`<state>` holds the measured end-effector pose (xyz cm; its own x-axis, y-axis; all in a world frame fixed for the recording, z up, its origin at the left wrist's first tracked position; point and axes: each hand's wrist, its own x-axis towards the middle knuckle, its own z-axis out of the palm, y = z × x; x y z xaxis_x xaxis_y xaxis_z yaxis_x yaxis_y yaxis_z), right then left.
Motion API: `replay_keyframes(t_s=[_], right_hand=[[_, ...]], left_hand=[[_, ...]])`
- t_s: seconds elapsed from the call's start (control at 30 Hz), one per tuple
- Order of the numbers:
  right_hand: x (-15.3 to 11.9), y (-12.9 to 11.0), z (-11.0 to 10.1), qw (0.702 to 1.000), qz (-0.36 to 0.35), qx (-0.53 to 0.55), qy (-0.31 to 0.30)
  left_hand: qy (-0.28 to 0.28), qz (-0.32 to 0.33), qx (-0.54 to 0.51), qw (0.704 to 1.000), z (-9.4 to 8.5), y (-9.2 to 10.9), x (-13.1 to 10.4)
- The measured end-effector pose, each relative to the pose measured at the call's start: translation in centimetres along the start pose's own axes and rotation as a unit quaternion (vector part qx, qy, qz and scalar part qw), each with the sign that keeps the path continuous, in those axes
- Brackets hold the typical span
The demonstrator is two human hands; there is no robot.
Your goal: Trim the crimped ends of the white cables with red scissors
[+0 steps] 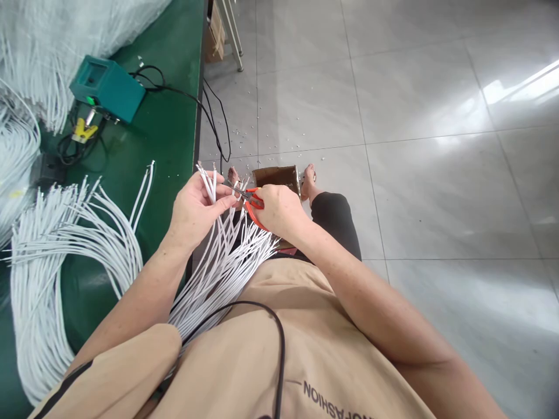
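Note:
My left hand [198, 203] pinches a few white cables [209, 181] near their stripped tips, with the fingers bent round them. In my right hand [279, 206] is a pair of red-handled cutters [254, 205], whose dark jaws point left and touch a cable end beside my left fingertips. Whether the jaws are closed on it is too small to tell. A thick bundle of white cables [218, 279] lies across my lap, below both hands, its loose ends fanning out to the right.
On the green table [174, 128] at the left are more white cable bundles [39, 291] and a teal box-shaped device [107, 87] with black cords. An open cardboard box [277, 176] stands on the floor between my feet, near scattered white bits.

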<state>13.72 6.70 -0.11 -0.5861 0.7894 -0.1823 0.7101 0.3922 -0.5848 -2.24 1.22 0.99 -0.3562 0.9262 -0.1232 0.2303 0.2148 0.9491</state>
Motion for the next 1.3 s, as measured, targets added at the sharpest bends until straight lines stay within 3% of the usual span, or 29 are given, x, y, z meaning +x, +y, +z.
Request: replay_keyframes(t_s=[0.23,0.47,0.53,0.6,0.67,0.77,0.87,0.93,1.1,1.23,1.3], right_hand=[[-0.1,0.0,0.2,0.999,-0.016,-0.026,0.026],[-0.3,0.4,1.1,0.998,-0.032,-0.021,0.055],[-0.2,0.6,1.0,0.998,-0.027,0.011,0.058],[0.0,0.8,0.8,0.992,-0.005,0.107,0.060],[0.3,0.9,0.4,0.961,0.016,0.270,0.052],[0.8,0.9,-0.1,0.863,-0.023,0.505,0.002],[1.0,0.8,-0.3,0.786,-0.091,0.607,-0.067],[1.0,0.8,-0.3,0.766,-0.098,0.631,-0.079],[0.9,1.1,0.2,0.782,-0.073,0.617,-0.042],[0.3,0.6,0.6,0.822,-0.007,0.569,0.023],[-0.2,0.2,0.7,0.843,-0.015,0.536,0.051]], left_hand=[[0.012,-0.005,0.032,0.999,0.1,-0.1,-0.2],[-0.011,-0.018,0.017,1.000,0.2,0.6,-0.5],[-0.019,-0.015,0.012,1.000,0.2,0.6,-0.5],[-0.032,-0.018,0.000,0.999,0.2,0.6,-0.5],[-0.053,-0.027,-0.023,0.998,0.2,0.7,-0.5],[-0.097,-0.047,-0.071,0.992,0.4,0.7,-0.6],[-0.135,-0.059,-0.109,0.983,0.5,0.8,-0.7],[-0.144,-0.062,-0.126,0.980,0.5,0.7,-0.7],[-0.143,-0.072,-0.135,0.978,0.5,0.7,-0.8],[-0.102,-0.080,-0.115,0.985,0.5,0.5,-0.7],[-0.073,-0.077,-0.107,0.989,0.4,0.4,-0.5]])
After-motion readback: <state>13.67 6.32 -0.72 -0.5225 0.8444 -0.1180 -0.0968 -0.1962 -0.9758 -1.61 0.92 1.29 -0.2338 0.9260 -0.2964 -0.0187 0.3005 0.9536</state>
